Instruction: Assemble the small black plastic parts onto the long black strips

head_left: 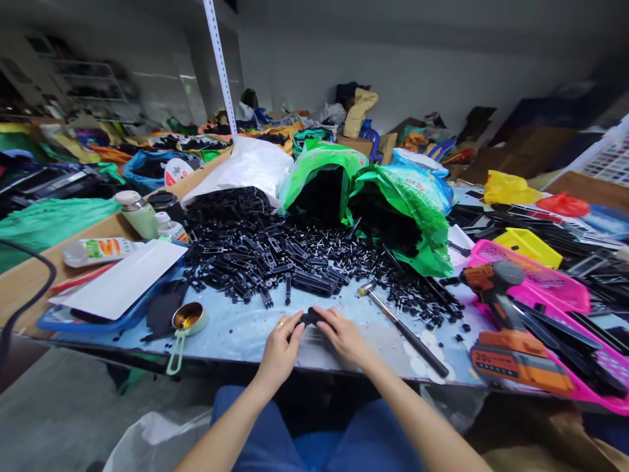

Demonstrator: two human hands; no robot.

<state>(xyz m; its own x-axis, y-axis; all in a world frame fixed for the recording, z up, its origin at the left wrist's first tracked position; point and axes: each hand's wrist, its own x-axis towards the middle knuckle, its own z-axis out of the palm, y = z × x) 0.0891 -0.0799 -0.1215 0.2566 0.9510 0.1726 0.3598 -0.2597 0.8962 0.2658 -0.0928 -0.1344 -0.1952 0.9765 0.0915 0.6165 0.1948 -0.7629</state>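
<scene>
Between my two hands, close to the table's front edge, is a small black plastic part [310,317]. My left hand [282,342] grips its left end with thumb and fingers; a ring shows on one finger. On the other end, the fingers of my right hand [344,334] are closed, partly covering the part. Just beyond lies a heap of black plastic pieces [246,252], with pins and small black bits [334,246] mixed in to the right. A hammer [403,328] with a black handle and brass-coloured head rests right of my right hand.
Two green bags [403,203] and a white sack [246,164] lie open behind the heap. An orange cordless drill [511,328] stands by a pink basket [545,275] on the right. On the left are a measuring cup [190,318] of amber liquid, bottles [101,250] and a blue tray [113,321].
</scene>
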